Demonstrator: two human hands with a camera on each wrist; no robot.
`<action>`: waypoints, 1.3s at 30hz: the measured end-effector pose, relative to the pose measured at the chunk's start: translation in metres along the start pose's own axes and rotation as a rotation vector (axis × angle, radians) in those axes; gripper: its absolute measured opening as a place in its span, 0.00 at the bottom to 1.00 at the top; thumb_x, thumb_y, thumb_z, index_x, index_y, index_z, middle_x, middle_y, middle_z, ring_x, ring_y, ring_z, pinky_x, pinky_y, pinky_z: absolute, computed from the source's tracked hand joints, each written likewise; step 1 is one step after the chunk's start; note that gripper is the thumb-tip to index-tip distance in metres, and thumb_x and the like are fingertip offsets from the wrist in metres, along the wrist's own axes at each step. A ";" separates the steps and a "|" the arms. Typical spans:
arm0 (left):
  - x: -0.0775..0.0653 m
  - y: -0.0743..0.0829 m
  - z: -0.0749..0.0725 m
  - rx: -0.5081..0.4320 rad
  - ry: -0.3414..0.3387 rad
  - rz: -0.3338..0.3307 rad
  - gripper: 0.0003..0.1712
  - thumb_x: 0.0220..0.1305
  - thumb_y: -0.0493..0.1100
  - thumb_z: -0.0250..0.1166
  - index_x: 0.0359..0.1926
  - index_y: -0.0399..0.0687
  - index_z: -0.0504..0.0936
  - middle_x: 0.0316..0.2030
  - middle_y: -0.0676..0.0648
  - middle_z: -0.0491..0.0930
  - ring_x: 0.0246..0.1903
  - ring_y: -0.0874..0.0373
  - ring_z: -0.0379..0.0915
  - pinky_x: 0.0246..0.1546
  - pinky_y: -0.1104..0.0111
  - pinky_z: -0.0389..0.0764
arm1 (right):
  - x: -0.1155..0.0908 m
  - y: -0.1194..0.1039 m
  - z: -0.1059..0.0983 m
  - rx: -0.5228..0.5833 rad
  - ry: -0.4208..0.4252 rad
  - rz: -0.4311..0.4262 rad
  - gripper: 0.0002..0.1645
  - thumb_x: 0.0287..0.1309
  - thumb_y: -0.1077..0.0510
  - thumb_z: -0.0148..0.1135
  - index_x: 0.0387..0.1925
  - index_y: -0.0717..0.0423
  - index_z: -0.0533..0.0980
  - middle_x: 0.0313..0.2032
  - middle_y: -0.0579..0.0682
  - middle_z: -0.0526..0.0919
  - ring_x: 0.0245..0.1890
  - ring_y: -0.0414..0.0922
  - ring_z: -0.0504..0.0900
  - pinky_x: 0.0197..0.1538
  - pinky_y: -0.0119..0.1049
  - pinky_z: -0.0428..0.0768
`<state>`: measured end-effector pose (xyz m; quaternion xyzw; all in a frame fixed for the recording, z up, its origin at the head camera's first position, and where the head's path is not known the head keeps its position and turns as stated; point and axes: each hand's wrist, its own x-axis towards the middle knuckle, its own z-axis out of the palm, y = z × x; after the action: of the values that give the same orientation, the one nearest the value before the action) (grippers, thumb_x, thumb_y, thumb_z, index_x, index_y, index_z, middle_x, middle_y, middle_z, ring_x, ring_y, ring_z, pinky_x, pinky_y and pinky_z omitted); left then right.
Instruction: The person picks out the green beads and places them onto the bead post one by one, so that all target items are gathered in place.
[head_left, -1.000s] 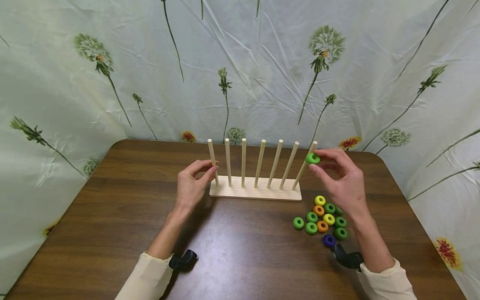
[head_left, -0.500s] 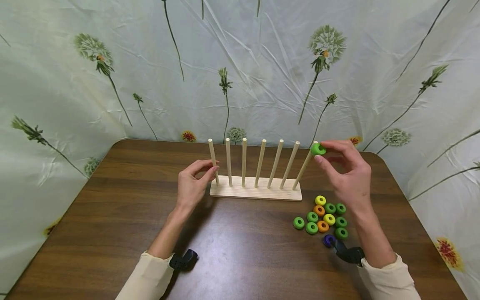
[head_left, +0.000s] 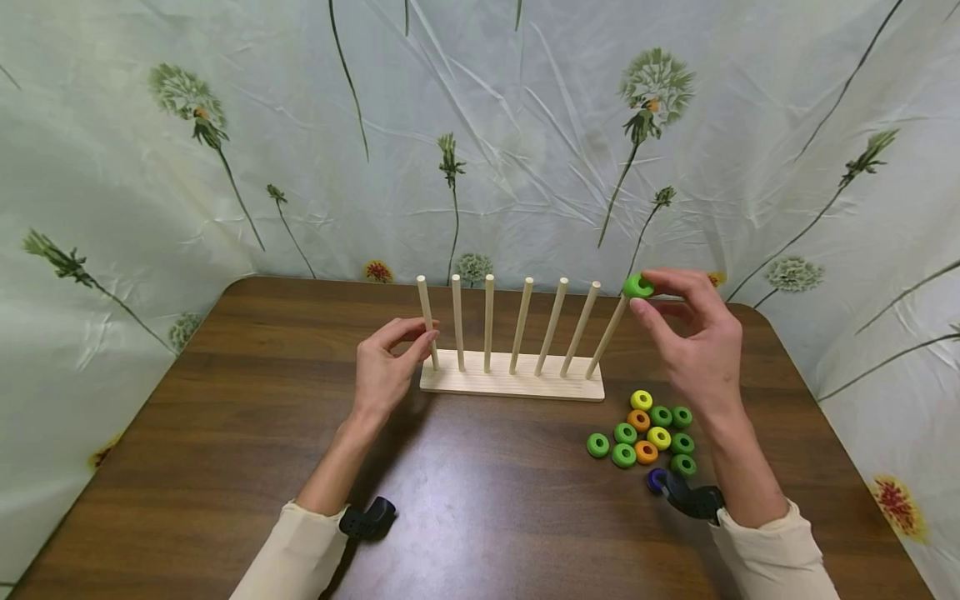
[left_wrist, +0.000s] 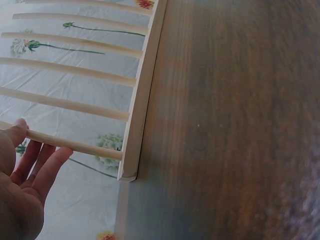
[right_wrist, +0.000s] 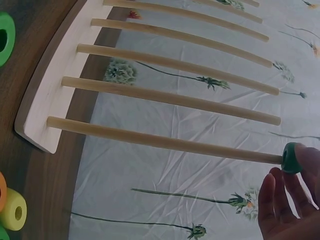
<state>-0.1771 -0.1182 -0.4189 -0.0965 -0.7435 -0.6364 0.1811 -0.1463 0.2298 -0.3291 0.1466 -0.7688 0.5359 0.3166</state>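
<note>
A pale wooden stand [head_left: 512, 385] with several upright pegs is on the table. My left hand [head_left: 390, 367] pinches the leftmost peg [left_wrist: 85, 147] between thumb and fingers, partway up. Between the thumb and fingers of my right hand [head_left: 693, 342] is a green ring [head_left: 637, 287], held right at the top of the rightmost peg [right_wrist: 165, 142]. In the right wrist view the ring [right_wrist: 291, 158] meets the peg's tip, and the other fingers curve below it. No rings sit on the pegs.
Right of the stand lies a cluster of loose rings: several green [head_left: 624, 455], yellow [head_left: 659, 438] and orange [head_left: 646, 452]. A blue ring [head_left: 656, 481] is partly hidden by the black right wrist camera [head_left: 693, 500]. A floral curtain [head_left: 510, 167] hangs behind the brown table [head_left: 225, 433].
My right hand has lifted the green ring from beside the rightmost peg's upper part to its tip, moving up and slightly right. My left hand has stayed on the leftmost peg.
</note>
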 end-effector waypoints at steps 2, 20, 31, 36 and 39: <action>0.000 0.000 0.000 -0.002 -0.002 0.001 0.08 0.65 0.34 0.73 0.44 0.38 0.91 0.41 0.36 0.88 0.37 0.63 0.86 0.36 0.75 0.91 | 0.001 0.000 0.001 -0.001 0.007 0.005 0.23 0.59 0.74 0.71 0.56 0.63 0.82 0.50 0.44 0.84 0.49 0.38 0.84 0.53 0.23 0.85; 0.000 -0.001 0.000 -0.010 0.002 -0.003 0.08 0.64 0.34 0.73 0.44 0.37 0.91 0.40 0.38 0.88 0.37 0.66 0.85 0.36 0.73 0.92 | 0.005 0.001 0.001 -0.061 -0.016 0.062 0.22 0.61 0.70 0.72 0.57 0.59 0.83 0.49 0.35 0.82 0.49 0.35 0.83 0.52 0.20 0.83; 0.000 -0.002 0.000 -0.009 0.013 -0.004 0.07 0.63 0.30 0.73 0.43 0.33 0.90 0.41 0.33 0.88 0.35 0.70 0.84 0.34 0.77 0.90 | 0.003 0.004 0.001 -0.094 -0.046 0.072 0.22 0.61 0.68 0.72 0.57 0.57 0.84 0.47 0.34 0.82 0.49 0.34 0.82 0.52 0.19 0.83; 0.000 -0.001 0.001 -0.018 0.009 -0.014 0.08 0.63 0.31 0.73 0.43 0.34 0.90 0.42 0.32 0.87 0.35 0.69 0.84 0.35 0.77 0.90 | 0.003 0.005 0.001 -0.115 -0.051 0.090 0.22 0.61 0.67 0.73 0.57 0.55 0.84 0.46 0.32 0.82 0.49 0.33 0.81 0.52 0.18 0.82; 0.001 0.000 0.002 -0.026 0.008 -0.017 0.08 0.63 0.31 0.73 0.43 0.34 0.90 0.42 0.32 0.87 0.36 0.69 0.84 0.35 0.77 0.90 | 0.002 0.006 0.000 -0.122 -0.056 0.096 0.23 0.61 0.67 0.73 0.58 0.56 0.83 0.46 0.31 0.81 0.48 0.32 0.81 0.51 0.18 0.82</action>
<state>-0.1779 -0.1164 -0.4190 -0.0900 -0.7352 -0.6481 0.1772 -0.1511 0.2325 -0.3325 0.1050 -0.8147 0.4983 0.2774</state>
